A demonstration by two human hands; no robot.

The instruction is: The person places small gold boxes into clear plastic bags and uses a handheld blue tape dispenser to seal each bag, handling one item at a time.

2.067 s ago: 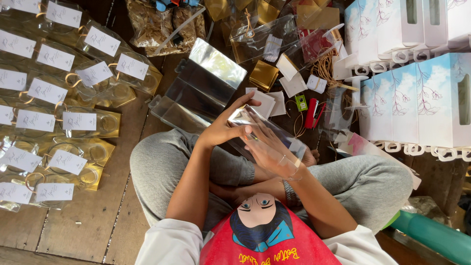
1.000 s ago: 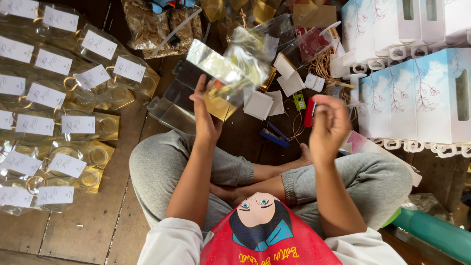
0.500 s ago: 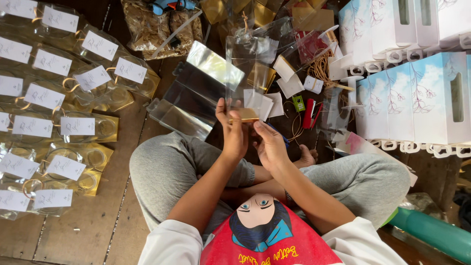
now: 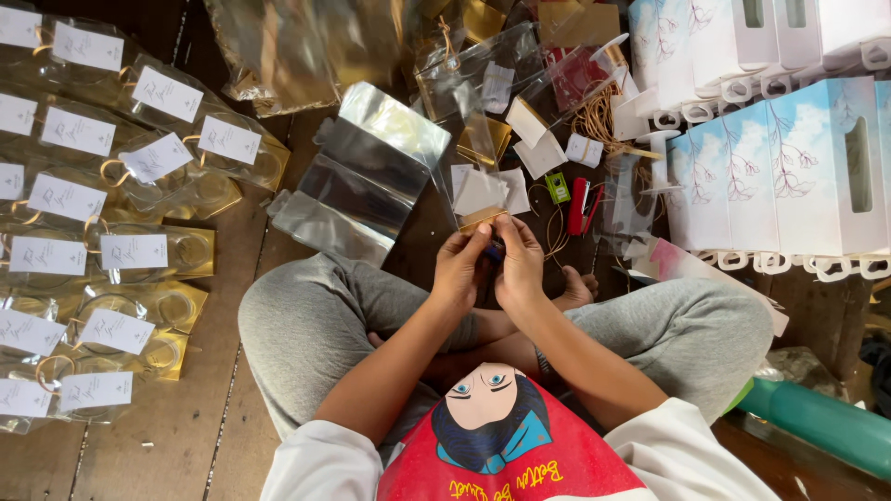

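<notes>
Clear bag: a clear cellophane bag (image 4: 471, 139) with a gold card base is held upright above the lap, its lower edge pinched between both hands, in front of the crossed legs.
Left hand: the left hand (image 4: 461, 266) is closed on the bag's bottom edge, fingertips pressed together.
Right hand: the right hand (image 4: 520, 263) is closed on the same edge, touching the left; a small dark item between the fingers cannot be made out.
Done: many finished packets with white tags (image 4: 111, 195) are laid in rows on the wooden floor at the left.
Left: a stack of flat silvery empty bags (image 4: 367, 176) lies just beyond the knees, so more appears to remain.
Nearby: a red stapler (image 4: 579, 205), twine (image 4: 599, 116) and pale blue gift boxes (image 4: 789, 158) are set at the right.
Change: half a second ago the bag was raised higher and tilted; the hands are now drawn closer together at its base.
</notes>
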